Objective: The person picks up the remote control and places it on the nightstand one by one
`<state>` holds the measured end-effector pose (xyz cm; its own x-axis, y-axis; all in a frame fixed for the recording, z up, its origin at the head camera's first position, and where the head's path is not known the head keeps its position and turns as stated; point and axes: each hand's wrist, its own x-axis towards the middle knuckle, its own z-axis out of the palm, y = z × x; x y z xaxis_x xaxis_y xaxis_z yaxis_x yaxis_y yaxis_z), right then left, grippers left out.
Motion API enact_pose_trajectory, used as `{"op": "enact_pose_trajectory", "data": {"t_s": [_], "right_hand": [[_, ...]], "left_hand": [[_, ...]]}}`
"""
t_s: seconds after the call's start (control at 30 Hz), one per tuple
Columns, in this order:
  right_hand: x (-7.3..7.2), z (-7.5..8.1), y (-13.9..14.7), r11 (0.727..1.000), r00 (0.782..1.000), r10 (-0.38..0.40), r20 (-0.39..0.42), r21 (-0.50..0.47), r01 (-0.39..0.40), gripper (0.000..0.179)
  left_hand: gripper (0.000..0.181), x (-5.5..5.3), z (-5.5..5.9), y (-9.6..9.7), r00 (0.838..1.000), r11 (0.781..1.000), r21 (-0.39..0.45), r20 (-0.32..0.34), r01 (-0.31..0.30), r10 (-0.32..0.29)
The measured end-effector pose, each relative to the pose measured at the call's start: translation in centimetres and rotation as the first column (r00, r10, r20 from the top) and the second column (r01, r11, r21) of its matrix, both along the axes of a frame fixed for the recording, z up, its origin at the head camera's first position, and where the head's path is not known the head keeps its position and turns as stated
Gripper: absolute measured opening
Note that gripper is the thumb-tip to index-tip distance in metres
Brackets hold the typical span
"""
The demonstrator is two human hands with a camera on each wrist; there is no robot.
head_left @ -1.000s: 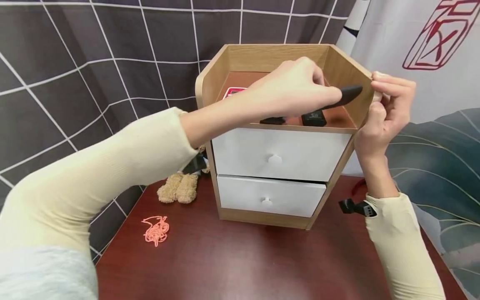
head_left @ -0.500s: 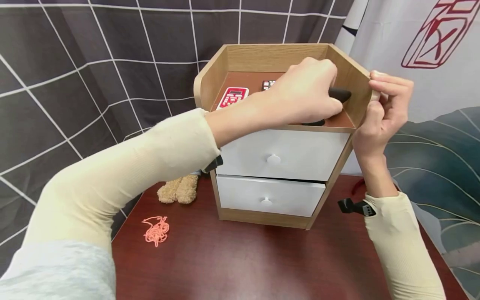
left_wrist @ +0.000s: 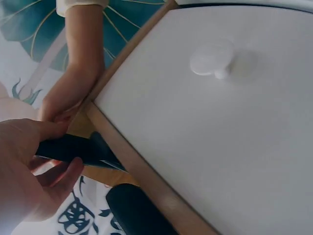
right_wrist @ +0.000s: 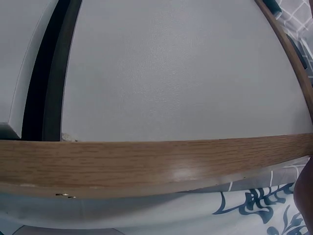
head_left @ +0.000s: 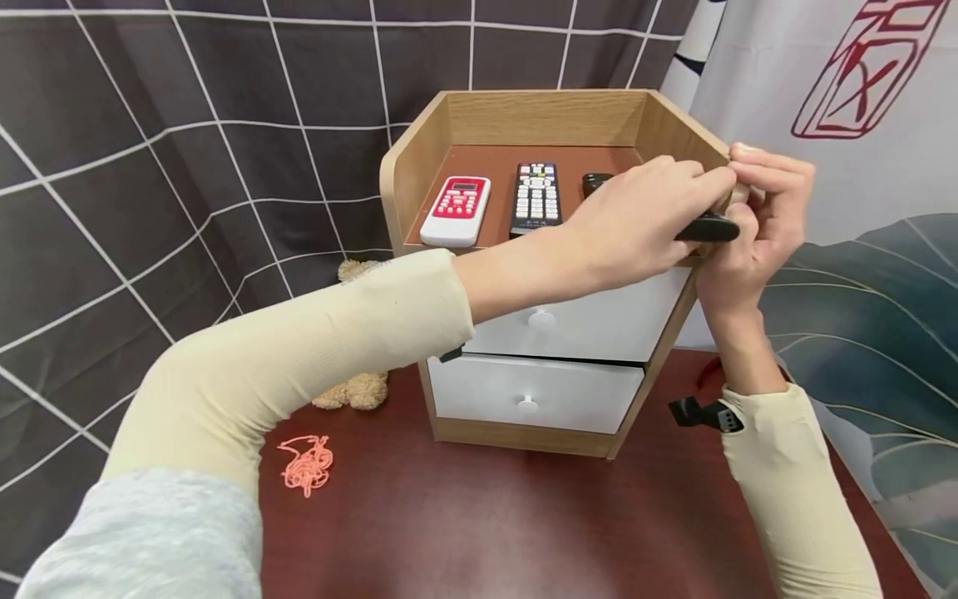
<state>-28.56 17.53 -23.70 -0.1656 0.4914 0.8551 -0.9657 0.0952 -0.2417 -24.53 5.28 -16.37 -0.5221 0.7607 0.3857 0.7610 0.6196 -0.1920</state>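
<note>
My left hand (head_left: 644, 220) pinches a slim black object (head_left: 711, 229) with a rounded end, over the front right corner of the wooden cabinet (head_left: 546, 116). In the left wrist view, thumb and fingers hold this black object (left_wrist: 68, 148); its kind cannot be told. My right hand (head_left: 763, 225) grips the front edge of the cabinet's right side panel (head_left: 684, 129), close to the left fingers. On the brown top lie a white and red remote control (head_left: 455, 212), a black remote control (head_left: 535, 204) and another black remote (head_left: 595, 181), partly hidden by my left hand.
Two white drawers (head_left: 535, 391) with round knobs form the cabinet's front; the lower one sticks out slightly. A plush toy (head_left: 367, 389) sits partly hidden at the left. Tangled pink string (head_left: 307, 466) lies on the dark red table (head_left: 464, 516). Checked curtain (head_left: 299, 83) hangs behind.
My left hand has moved right and down with the black object, from over the cabinet top to beside my right hand. The remotes on top have come into view. My right hand keeps its grip.
</note>
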Motion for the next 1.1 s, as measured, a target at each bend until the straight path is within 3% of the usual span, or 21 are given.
{"op": "enact_pose_trajectory", "data": {"t_s": [0.2, 0.43, 0.77, 0.93, 1.1], "right_hand": [[-0.2, -0.1, 0.1, 1.000, 1.000, -0.015, 0.011, 0.010, 0.015, 0.030], [-0.2, -0.3, 0.2, 0.999, 0.999, -0.028, 0.024, 0.020, 0.027, 0.031], [-0.1, -0.1, 0.2, 0.999, 0.999, -0.039, 0.035, 0.027, 0.038, 0.031], [-0.1, -0.2, 0.4, 0.998, 0.998, -0.049, 0.040, 0.037, 0.047, 0.031], [-0.1, -0.3, 0.7, 0.996, 0.997, -0.055, 0.052, 0.069, 0.051, 0.029]], "left_hand": [[0.022, -1.0, -1.1, -0.4, 0.999, 0.997, -0.079, -0.031, -0.013, 0.010], [0.030, -2.1, -1.5, -0.8, 0.994, 0.991, -0.114, 0.082, 0.076, -0.067], [0.034, -3.0, -1.3, -1.2, 0.987, 0.994, -0.108, 0.158, 0.034, -0.017], [0.037, -2.6, -1.2, -1.0, 0.992, 0.987, -0.159, 0.127, -0.003, 0.024], [0.053, -2.1, -1.0, -1.9, 0.998, 0.985, -0.169, 0.060, -0.027, 0.037]]}}
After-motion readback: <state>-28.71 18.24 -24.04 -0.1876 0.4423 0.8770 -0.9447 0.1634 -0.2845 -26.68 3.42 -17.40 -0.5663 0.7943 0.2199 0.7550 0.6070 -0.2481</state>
